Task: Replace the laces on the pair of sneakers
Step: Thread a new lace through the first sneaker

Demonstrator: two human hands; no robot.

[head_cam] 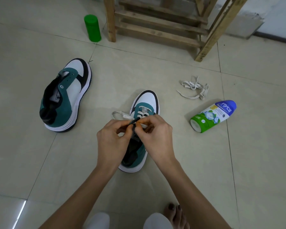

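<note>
Pale tiled floor (238, 162), view straight down from a seated person.

Near sneaker (147, 100): teal suede, white leather toe, dark trim, thick white sole. It stands on its sole at centre, toe pointing away, heel toward the person. A flat cream lace (144, 113) crosses the lowest eyelets. One loose end trails off the shoe's left side onto the tile.

Left hand (112, 139) is over the left of the shoe's throat, fingers curled. Thumb and forefinger pinch the top edge of the dark tongue (132, 128). Right hand (156, 138) is opposite, fingertips closed tight on a strand of the cream lace just beside the tongue. The two sets of fingertips nearly touch. Cannot tell which eyelet is being worked.

Second sneaker (68, 96), same colours, sits well to the left on its sole, toe away, unlaced.

Loose lace (194, 87), cream and flat, lies in a tangled heap on the tile, to the right of and beyond the near sneaker.

A white, green and blue powder bottle (213, 115) lies on its side near that heap, with "nycil" on the label. A green plastic cylinder (92, 28) stands upright farther back, beside a leg of a rough wooden frame (155, 28).

At the bottom edge are a bare foot (177, 214) with dark-painted toenails and white-clad knees (97, 220).
</note>
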